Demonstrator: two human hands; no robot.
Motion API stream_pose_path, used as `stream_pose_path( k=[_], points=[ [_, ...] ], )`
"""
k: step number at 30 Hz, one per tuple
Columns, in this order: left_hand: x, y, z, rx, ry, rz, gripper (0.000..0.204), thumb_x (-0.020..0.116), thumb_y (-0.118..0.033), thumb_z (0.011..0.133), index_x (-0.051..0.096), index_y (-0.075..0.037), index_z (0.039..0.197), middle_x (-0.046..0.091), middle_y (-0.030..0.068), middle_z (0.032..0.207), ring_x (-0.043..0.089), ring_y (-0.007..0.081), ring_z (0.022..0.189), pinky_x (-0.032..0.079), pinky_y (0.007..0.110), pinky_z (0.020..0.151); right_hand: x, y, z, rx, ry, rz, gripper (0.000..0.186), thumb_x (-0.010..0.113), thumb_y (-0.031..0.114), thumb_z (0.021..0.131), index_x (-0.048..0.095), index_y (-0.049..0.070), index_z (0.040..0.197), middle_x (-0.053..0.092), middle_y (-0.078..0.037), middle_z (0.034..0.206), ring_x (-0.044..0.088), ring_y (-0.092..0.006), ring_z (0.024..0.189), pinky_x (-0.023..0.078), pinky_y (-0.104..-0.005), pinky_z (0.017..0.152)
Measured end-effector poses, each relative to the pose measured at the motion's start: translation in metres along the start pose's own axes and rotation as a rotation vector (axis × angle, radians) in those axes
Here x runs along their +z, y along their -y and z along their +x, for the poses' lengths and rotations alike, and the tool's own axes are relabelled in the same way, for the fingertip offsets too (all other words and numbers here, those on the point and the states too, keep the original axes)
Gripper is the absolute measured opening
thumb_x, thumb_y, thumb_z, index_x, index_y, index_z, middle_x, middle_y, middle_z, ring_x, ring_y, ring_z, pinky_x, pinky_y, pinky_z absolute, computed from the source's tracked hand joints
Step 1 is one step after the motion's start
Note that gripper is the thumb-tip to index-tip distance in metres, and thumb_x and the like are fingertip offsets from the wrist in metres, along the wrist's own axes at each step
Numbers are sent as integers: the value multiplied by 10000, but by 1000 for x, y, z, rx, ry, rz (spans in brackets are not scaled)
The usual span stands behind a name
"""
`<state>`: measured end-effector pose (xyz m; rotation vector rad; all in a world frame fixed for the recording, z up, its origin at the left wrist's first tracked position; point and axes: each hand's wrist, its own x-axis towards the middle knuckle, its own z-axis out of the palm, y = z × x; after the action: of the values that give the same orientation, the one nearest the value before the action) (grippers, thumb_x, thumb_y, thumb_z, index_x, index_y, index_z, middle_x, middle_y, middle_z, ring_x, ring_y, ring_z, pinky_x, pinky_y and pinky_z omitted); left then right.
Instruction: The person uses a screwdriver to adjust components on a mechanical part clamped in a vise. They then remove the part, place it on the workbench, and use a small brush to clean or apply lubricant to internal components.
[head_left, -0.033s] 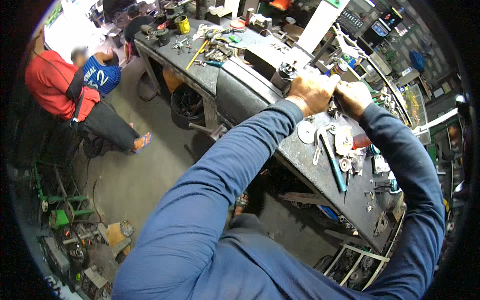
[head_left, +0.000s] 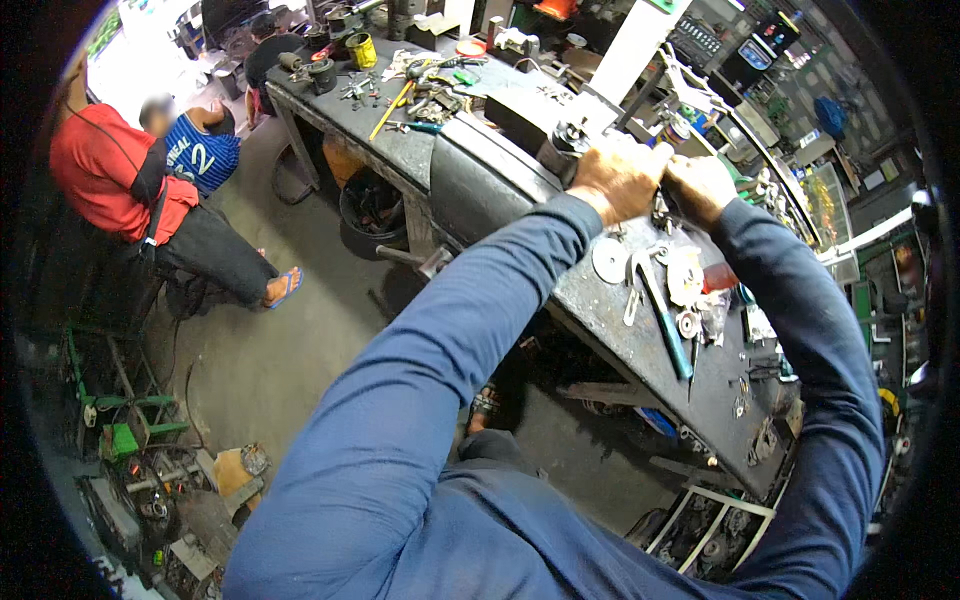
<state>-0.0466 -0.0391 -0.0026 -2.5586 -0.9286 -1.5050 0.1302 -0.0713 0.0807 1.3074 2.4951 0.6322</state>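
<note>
Both my hands are raised over the dark workbench [head_left: 600,305], fists side by side and touching at the thumbs. My left hand [head_left: 620,180] is closed, its fingers curled around something its back hides. Closed too is my right hand [head_left: 702,190], gripping at the same spot; what it holds cannot be made out. Below them small metal parts show in part. Nearer on the bench lie a pale round disc [head_left: 610,260] and a tool with a teal handle [head_left: 678,350] and a curved metal head. Just left of my left hand stands a dark cylindrical metal part [head_left: 558,158].
A person in a red shirt [head_left: 115,165] and another in a blue jersey [head_left: 205,155] are at the left. Under the bench stands a black bucket [head_left: 372,210]. A yellow can [head_left: 362,50] and loose tools occupy its far end. Scrap metal [head_left: 185,510] lies at the lower left.
Both fists have shifted very slightly left, still together. The whole view has moved a little; nothing was visibly picked up or let go.
</note>
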Motion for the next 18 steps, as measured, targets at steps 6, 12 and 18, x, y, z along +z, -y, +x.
stream_pose_path(
  k=[6, 12, 18],
  points=[
    [7, 14, -1, 169, 72, 39, 364, 635, -188, 866, 657, -163, 1229, 751, 97, 941, 738, 281, 879, 580, 432, 756, 38, 28, -11, 244, -335, 7, 120, 620, 157, 888, 623, 112, 999, 686, -138, 799, 706, -341, 680, 560, -463, 590],
    [-56, -71, -154, 304, 165, -45, 632, 668, -224, 836, 542, -199, 1455, 503, 149, 1442, 457, 309, 1345, 395, 522, 1097, 83, 179, -149, 414, -165, 288, 301, 687, 117, 774, 613, 54, 1059, 652, -136, 763, 663, -349, 679, 533, -469, 626],
    [-156, -57, -411, -642, 798, 64, 592, 755, -224, 758, 640, -60, 1316, 575, 314, 1356, 602, 455, 1222, 502, 497, 1039, 191, 406, -380, 929, 419, 938, 594, 765, 252, 802, 575, 33, 1320, 691, -267, 901, 683, -456, 847, 535, -577, 744]
  ],
)
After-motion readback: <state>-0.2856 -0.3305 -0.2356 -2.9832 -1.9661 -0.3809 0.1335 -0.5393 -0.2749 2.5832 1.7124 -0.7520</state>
